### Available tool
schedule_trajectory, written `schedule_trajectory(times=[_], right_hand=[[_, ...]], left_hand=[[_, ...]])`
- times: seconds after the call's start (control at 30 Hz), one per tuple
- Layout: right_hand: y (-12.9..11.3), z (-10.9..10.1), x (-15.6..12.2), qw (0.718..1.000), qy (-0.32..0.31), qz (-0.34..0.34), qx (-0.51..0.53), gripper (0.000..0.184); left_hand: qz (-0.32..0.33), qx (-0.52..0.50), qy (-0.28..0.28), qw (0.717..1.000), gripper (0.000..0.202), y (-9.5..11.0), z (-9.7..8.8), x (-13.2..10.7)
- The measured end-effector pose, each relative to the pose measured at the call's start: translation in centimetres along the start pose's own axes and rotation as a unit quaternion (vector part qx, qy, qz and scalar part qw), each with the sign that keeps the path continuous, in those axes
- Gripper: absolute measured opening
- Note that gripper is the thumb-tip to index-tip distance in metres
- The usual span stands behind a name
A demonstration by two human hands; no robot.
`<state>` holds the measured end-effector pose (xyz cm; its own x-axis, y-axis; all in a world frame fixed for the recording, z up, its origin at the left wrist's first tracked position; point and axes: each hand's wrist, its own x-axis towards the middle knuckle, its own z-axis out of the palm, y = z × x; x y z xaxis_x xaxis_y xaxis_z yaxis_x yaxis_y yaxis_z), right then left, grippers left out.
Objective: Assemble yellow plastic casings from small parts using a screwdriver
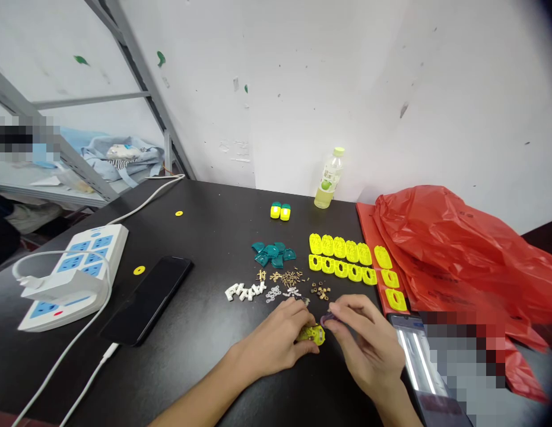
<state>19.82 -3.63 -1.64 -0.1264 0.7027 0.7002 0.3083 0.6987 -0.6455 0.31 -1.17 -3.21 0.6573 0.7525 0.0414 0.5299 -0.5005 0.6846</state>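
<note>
Grip, left hand (pixel 271 343): clenching yellow part (pixel 311 335), fingers curling over its near side
Grip, right hand (pixel 369 350): pinching small dark piece (pixel 328 319) between fingertips, holding it against or just beside yellow part; piece too small to identify
Part location: sitting between both hands, low over black table (pixel 178 379), just in front of laid-out pieces
Nearest hands: brass screws (pixel 289 277), small nuts (pixel 320 290), white clips (pixel 244 290), teal covers (pixel 272 254)
Further back: yellow shells (pixel 340 258) lying in two rows, yellow-teal pair (pixel 280 211) standing apart
Table edges: phone (pixel 146 299) charging beside power strip (pixel 71 276), bottle (pixel 329 178) standing near wall, red bag (pixel 449 249) bunching at right
</note>
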Motion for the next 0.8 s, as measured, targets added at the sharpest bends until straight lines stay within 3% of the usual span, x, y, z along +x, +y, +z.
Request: schedule_trajectory(times=[0.13,0.27,0.4,0.53,0.67,0.8], right_hand=[[-0.10,0.08,0.10,0.998,-0.020,0.047,0.024,0.046],[-0.18,0.14,0.04,1.000,-0.003,0.012,0.021,0.044],[-0.10,0.11,-0.23,0.994,-0.025,0.086,0.055,0.045],[-0.01,-0.07,-0.11,0.999,-0.005,0.033,0.023,0.043],[-0.16,-0.25,0.18,0.997,-0.023,0.052,0.043,0.045],[-0.15,-0.20,0.19,1.000,-0.008,0.017,0.011,0.042]], left_hand=[[-0.005,-0.019,0.000,1.000,0.028,0.02,-0.17,0.03],[-0.002,-0.026,-0.005,1.000,0.025,0.01,-0.27,0.05],[0.001,-0.027,-0.006,1.000,0.030,-0.11,-0.26,0.07],[0.000,-0.027,-0.007,1.000,0.028,-0.12,-0.22,0.07],[-0.004,-0.030,-0.005,1.000,0.031,-0.09,-0.21,0.06],[-0.004,-0.031,-0.011,0.999,0.028,-0.10,-0.29,0.11]])
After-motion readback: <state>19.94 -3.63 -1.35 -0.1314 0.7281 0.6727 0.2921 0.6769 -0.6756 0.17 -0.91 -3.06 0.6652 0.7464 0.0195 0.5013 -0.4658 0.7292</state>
